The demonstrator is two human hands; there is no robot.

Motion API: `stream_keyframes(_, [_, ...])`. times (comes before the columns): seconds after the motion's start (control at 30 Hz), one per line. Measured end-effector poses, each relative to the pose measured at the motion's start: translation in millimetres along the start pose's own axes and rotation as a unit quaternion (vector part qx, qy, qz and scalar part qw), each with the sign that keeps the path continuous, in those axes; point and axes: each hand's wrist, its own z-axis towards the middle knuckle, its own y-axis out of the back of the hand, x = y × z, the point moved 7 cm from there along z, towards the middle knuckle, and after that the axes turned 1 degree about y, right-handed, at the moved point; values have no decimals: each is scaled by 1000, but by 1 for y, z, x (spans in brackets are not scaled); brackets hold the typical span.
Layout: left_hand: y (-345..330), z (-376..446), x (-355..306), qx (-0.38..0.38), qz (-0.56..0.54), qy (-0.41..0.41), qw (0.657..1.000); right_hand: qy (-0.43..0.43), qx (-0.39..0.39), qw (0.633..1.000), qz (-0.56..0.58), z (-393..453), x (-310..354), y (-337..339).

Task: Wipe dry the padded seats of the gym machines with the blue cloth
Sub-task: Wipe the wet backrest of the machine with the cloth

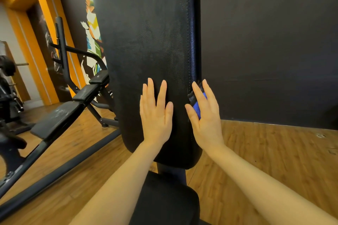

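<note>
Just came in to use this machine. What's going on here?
A person is wiping down its padding. The left hand rests flat on the upright black back pad, while the right hand presses the blue cloth against the pad's right edge. The seat pad sits below, between the arms.

blue cloth [197,106] mostly hidden behind the right hand [204,113], back pad [146,51] top cut off by the frame, left-edge equipment [7,78] blurred

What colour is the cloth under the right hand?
Bright blue cloth, pressed by the right hand against the black padded backrest edge; head view.
</note>
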Motion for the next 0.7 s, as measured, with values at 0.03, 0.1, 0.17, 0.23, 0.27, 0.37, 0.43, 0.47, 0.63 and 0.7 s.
stream_keyframes(0.03, [-4,-13,4,12,4,7,1000,3,-7,1000,1,4,2,1])
stream_keyframes(0.1, [-13,-34,11,31,10,23,999,9,-19,1000,1,11,4,1])
stream_keyframes(0.17, [-19,-46,16,37,15,36,999,23,-29,999,-13,14,6,-3])
stream_keyframes(0.23, [-21,-48,17,35,16,41,998,34,-44,998,-31,12,3,-7])
stream_keyframes(0.27, [-22,-48,17,32,17,40,999,38,-51,997,-37,11,1,-8])
stream_keyframes(0.37, [-25,-48,16,17,20,34,999,51,-55,996,-52,6,-3,-9])
stream_keyframes(0.43, [-27,-48,16,7,19,30,999,58,-45,996,-57,0,-7,-10])
stream_keyframes(0.47, [-27,-48,17,1,18,28,999,59,-40,996,-56,-5,-9,-11])
stream_keyframes(0.63, [-27,-49,15,-22,7,17,1000,45,-30,996,-67,-48,-25,-16])
stream_keyframes(0.7, [-27,-48,14,-26,8,19,999,28,-33,997,-65,-58,-29,-19])
